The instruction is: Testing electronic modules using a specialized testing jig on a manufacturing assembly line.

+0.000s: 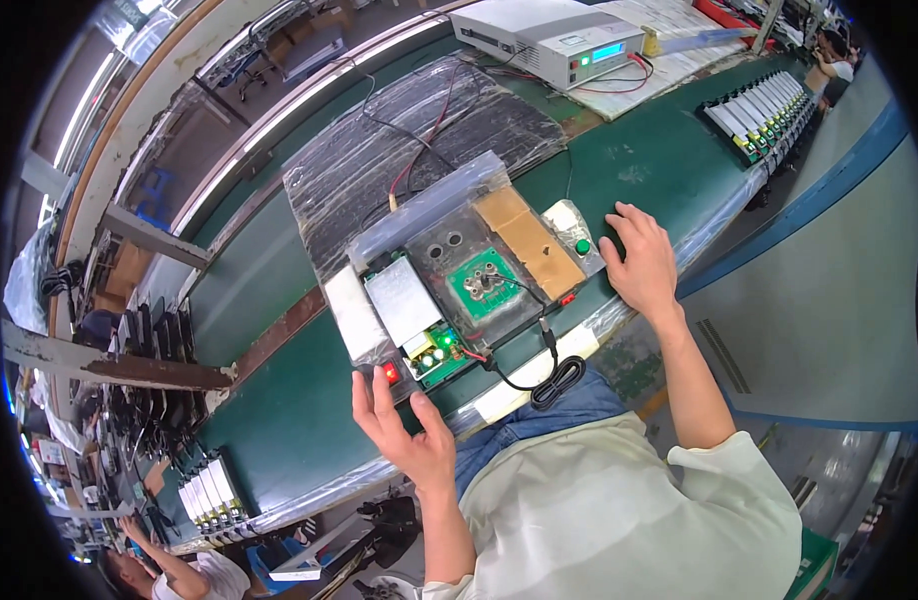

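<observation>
A dark test fixture [469,250] lies on the bench in front of me. My left hand [404,430] is open, its fingertips beside a lit red switch [389,373] at the fixture's near left corner; whether they touch it I cannot tell. On the fixture's left side sits a power supply board [404,303] with a silver cover and glowing lights at its near end. A green circuit board [486,283] with metal sockets is at the middle, a black plug on it. My right hand [641,262] rests open with bent fingers, next to a green push button [583,247].
A coiled black cable [559,382] hangs at the bench's front edge. A grey bench instrument [549,45] with a lit display stands at the back. Rows of similar boards line the bench at far right [759,115] and lower left [211,492]. Other people [179,570] sit further along.
</observation>
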Motion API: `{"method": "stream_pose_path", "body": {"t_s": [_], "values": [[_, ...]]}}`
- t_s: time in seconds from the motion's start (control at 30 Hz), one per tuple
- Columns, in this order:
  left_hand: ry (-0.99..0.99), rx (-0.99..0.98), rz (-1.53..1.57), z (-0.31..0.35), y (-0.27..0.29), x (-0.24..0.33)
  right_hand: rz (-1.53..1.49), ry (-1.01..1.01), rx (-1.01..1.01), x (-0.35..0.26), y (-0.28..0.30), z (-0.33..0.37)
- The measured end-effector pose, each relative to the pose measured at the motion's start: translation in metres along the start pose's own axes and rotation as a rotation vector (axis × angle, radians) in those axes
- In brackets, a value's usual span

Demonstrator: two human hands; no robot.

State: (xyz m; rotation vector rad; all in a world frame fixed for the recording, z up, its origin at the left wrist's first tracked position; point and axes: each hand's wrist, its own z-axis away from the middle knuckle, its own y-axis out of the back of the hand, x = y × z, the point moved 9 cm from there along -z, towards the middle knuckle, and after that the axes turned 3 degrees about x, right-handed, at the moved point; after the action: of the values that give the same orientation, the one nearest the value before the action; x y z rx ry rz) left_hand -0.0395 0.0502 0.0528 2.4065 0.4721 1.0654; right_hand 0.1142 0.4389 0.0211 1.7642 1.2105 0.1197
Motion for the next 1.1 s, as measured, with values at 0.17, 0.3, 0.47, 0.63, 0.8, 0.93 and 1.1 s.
{"method": "stream_pose_path", "body": {"t_s": [0.17, 0.3, 0.47, 0.63, 0.8, 0.93, 1.1], "values": [[-0.003, -0.027, 0.004, 0.001, -0.001, 0.0, -0.426, -0.042, 0.216, 0.002, 0.029, 0.001], [0.006, -0.022, 0.034, 0.003, -0.002, -0.004, -0.634, -0.183, 0.134, -0.015, 0.04, 0.02], [-0.074, 0.02, -0.111, 0.0, 0.016, 0.014, -0.702, -0.151, -0.068, -0.072, 0.052, 0.045], [0.027, -0.29, 0.26, 0.026, -0.001, 0.081, -0.624, -0.205, -0.31, -0.107, 0.041, 0.053], [0.247, -0.576, 0.545, 0.043, -0.074, 0.107, -0.813, -0.326, -0.344, -0.122, 0.022, 0.059], [0.417, -0.622, 0.628, 0.047, -0.092, 0.089, -1.027, -0.394, -0.428, -0.122, 0.008, 0.065], [0.43, -0.626, 0.71, 0.047, -0.084, 0.072, -1.099, -0.434, -0.393, -0.13, 0.005, 0.072]]}}
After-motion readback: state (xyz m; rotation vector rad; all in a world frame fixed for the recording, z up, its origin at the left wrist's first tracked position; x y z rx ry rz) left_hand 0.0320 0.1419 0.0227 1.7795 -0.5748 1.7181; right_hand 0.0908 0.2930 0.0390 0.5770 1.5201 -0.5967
